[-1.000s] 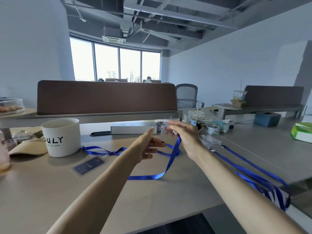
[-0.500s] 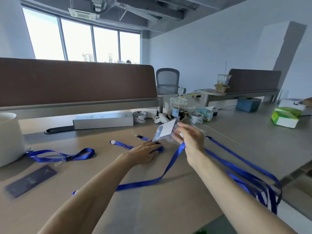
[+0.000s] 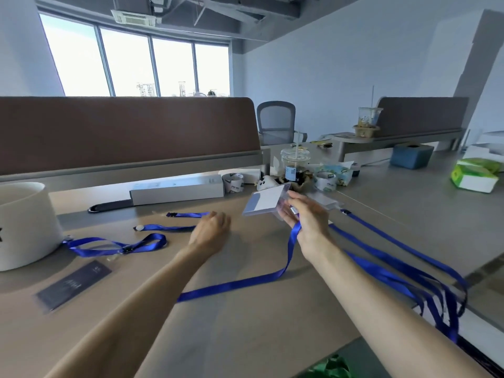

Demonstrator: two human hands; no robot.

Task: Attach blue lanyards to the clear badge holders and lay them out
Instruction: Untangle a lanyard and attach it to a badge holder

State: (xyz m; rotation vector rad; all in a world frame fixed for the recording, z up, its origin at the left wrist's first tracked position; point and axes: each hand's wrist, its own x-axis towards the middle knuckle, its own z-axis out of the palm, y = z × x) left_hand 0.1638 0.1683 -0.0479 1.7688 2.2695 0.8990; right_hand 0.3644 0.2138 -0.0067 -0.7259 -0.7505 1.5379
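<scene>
Clear glossy badge holder (image 3: 268,202) and flat blue lanyard (image 3: 290,249) pinched by right hand (image 3: 305,219), three o'clock of blurred left hand (image 3: 211,230), grip there impossible to tell.

Reaching forward with both bare forearms, left hand (image 3: 211,230) low, knuckles-up, fingers curled with any grip hidden, raised right hand (image 3: 305,222) pinching a clear badge holder (image 3: 267,203).

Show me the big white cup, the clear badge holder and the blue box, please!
white cup (image 3: 27,227): head view, on its side wall.
clear badge holder (image 3: 266,201): head view, on the middle of its flat face.
blue box (image 3: 410,159): head view, on its front side.
</scene>
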